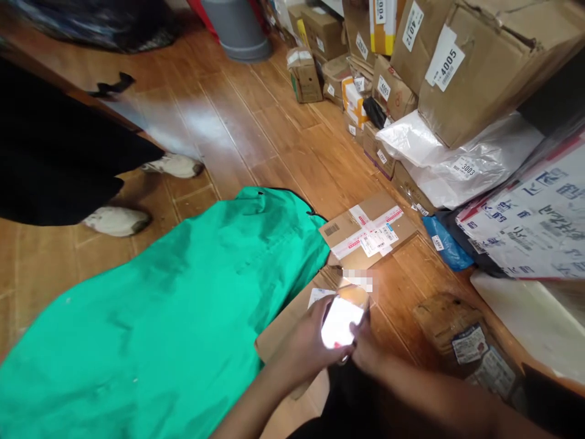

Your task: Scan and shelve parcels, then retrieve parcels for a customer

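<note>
A phone with a bright, washed-out screen [340, 323] sits between my two hands at the lower middle. My left hand [315, 332] is wrapped around its left side. On the other side my right hand [363, 341] grips it, the thumb over the screen's edge. Beneath and behind the hands lies a brown cardboard box [287, 323] with a white label, partly hidden by them. Just beyond is a flat carton [370, 228] with crossed pink-and-white tape and a shipping label. To the left a large green sack [150, 305] stretches across the floor.
Numbered parcels, among them a large carton [484, 67] and a white plastic-wrapped package [457, 158], are piled along the right. A taped box [448, 329] lies at lower right. Another person's shoes [119, 221] stand at left. A grey bin [237, 30] is at the back.
</note>
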Available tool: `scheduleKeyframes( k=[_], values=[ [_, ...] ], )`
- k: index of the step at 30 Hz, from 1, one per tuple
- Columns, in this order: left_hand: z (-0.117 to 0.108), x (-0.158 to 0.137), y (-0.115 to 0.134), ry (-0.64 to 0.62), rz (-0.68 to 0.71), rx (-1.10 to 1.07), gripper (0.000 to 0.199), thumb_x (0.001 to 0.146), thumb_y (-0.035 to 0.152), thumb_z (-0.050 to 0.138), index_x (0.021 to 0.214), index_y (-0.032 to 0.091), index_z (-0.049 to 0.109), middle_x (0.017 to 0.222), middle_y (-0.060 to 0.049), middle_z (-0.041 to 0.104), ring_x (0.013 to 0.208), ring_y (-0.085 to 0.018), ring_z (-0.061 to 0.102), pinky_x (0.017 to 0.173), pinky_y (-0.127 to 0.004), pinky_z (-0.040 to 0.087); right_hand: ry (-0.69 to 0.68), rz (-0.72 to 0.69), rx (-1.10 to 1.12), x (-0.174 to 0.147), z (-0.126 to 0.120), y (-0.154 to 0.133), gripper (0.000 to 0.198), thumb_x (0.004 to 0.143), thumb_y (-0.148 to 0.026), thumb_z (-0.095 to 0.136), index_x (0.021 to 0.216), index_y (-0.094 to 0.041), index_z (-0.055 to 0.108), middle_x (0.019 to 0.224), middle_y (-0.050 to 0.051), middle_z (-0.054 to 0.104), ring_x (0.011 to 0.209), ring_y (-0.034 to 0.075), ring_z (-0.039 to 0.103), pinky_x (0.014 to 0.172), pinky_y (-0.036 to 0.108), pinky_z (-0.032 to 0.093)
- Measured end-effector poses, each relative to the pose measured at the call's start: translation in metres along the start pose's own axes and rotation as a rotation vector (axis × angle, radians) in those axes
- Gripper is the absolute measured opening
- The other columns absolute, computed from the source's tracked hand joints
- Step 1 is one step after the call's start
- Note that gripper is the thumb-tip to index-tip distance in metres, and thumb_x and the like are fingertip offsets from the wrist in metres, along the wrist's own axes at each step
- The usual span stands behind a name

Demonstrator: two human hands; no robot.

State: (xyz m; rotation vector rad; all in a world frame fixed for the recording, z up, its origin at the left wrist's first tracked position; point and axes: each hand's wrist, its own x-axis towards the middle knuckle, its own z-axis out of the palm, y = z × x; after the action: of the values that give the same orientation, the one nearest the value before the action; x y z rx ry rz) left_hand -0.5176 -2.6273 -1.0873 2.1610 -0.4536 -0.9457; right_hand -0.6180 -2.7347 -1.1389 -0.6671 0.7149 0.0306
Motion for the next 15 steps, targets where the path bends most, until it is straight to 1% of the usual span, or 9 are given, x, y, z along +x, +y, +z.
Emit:
scheduleKeyframes(
  k=[2, 3, 4, 5, 6, 8, 11, 13, 15],
  values=[
    [-0.012, 0.049, 0.019, -0.079, 0.13, 0.071, 0.046, 0.07, 0.05, 0.07, 0.108, 0.024, 0.068, 0.111, -0.01, 0.071, 0.106, -0.031, 0.066, 0.097, -0.042, 0.051, 0.167, -0.009, 0.129, 0.017, -0.014, -0.026, 0.067, 0.051, -0.074, 0.082, 0.092, -0.023, 0.069, 0.093, 0.008, 0.079, 0.094, 0.035, 0.073, 0.087, 0.051, 0.058],
    [-0.017, 0.078, 0.025, 0.015, 0.143, 0.117, 0.041, 0.076, 0.051, 0.063, 0.104, 0.022, 0.069, 0.114, -0.011, 0.07, 0.113, -0.032, 0.063, 0.105, -0.043, 0.046, 0.207, -0.025, 0.145, 0.026, -0.025, -0.039, 0.063, 0.055, -0.071, 0.082, 0.092, -0.022, 0.069, 0.092, 0.008, 0.079, 0.093, 0.034, 0.074, 0.086, 0.048, 0.059],
    [-0.021, 0.108, 0.028, 0.125, 0.093, 0.147, 0.041, 0.078, 0.049, 0.061, 0.106, 0.02, 0.068, 0.12, -0.013, 0.068, 0.122, -0.033, 0.058, 0.112, -0.045, 0.04, 0.255, -0.056, 0.157, 0.035, -0.037, -0.052, 0.059, 0.057, -0.068, 0.082, 0.092, -0.022, 0.068, 0.091, 0.007, 0.079, 0.092, 0.031, 0.074, 0.087, 0.045, 0.059],
    [-0.024, 0.138, 0.029, 0.197, -0.007, 0.141, 0.039, 0.077, 0.045, 0.062, 0.106, 0.018, 0.068, 0.125, -0.014, 0.067, 0.131, -0.033, 0.052, 0.118, -0.044, 0.032, 0.307, -0.09, 0.165, 0.043, -0.05, -0.063, 0.056, 0.059, -0.065, 0.083, 0.093, -0.023, 0.067, 0.09, 0.005, 0.079, 0.092, 0.029, 0.074, 0.085, 0.043, 0.06],
    [-0.027, 0.166, 0.027, 0.214, -0.06, 0.133, 0.039, 0.079, 0.044, 0.061, 0.107, 0.017, 0.068, 0.128, -0.016, 0.065, 0.136, -0.033, 0.047, 0.12, -0.044, 0.028, 0.361, -0.125, 0.169, 0.051, -0.061, -0.073, 0.054, 0.06, -0.061, 0.085, 0.094, -0.024, 0.065, 0.088, 0.003, 0.079, 0.091, 0.028, 0.075, 0.082, 0.04, 0.061],
    [-0.029, 0.212, 0.021, 0.179, -0.144, 0.098, 0.039, 0.082, 0.048, 0.058, 0.101, 0.015, 0.068, 0.125, -0.018, 0.068, 0.13, -0.034, 0.054, 0.115, -0.044, 0.037, 0.447, -0.177, 0.165, 0.064, -0.08, -0.084, 0.052, 0.059, -0.054, 0.088, 0.095, -0.026, 0.063, 0.083, -0.001, 0.078, 0.086, 0.025, 0.075, 0.075, 0.035, 0.062],
    [-0.03, 0.251, 0.006, 0.085, -0.248, 0.016, 0.048, 0.085, 0.058, 0.054, 0.1, 0.015, 0.068, 0.123, -0.019, 0.07, 0.116, -0.033, 0.064, 0.1, -0.04, 0.05, 0.506, -0.183, 0.138, 0.079, -0.088, -0.08, 0.051, 0.055, -0.045, 0.093, 0.09, -0.023, 0.063, 0.073, -0.001, 0.076, 0.071, 0.023, 0.074, 0.062, 0.032, 0.061],
    [-0.03, 0.261, -0.001, 0.024, -0.321, -0.038, 0.055, 0.085, 0.064, 0.052, 0.1, 0.014, 0.068, 0.121, -0.021, 0.071, 0.111, -0.034, 0.067, 0.092, -0.042, 0.054, 0.52, -0.175, 0.122, 0.087, -0.086, -0.071, 0.051, 0.051, -0.041, 0.095, 0.088, -0.022, 0.064, 0.068, -0.001, 0.075, 0.065, 0.023, 0.074, 0.058, 0.031, 0.061],
    [-0.029, 0.264, -0.005, -0.047, -0.386, -0.094, 0.06, 0.082, 0.069, 0.052, 0.1, 0.015, 0.069, 0.116, -0.02, 0.073, 0.106, -0.037, 0.069, 0.084, -0.045, 0.057, 0.528, -0.183, 0.109, 0.09, -0.082, -0.064, 0.052, 0.051, -0.038, 0.095, 0.09, -0.022, 0.064, 0.07, -0.001, 0.075, 0.067, 0.022, 0.074, 0.058, 0.03, 0.061]
  ],
)
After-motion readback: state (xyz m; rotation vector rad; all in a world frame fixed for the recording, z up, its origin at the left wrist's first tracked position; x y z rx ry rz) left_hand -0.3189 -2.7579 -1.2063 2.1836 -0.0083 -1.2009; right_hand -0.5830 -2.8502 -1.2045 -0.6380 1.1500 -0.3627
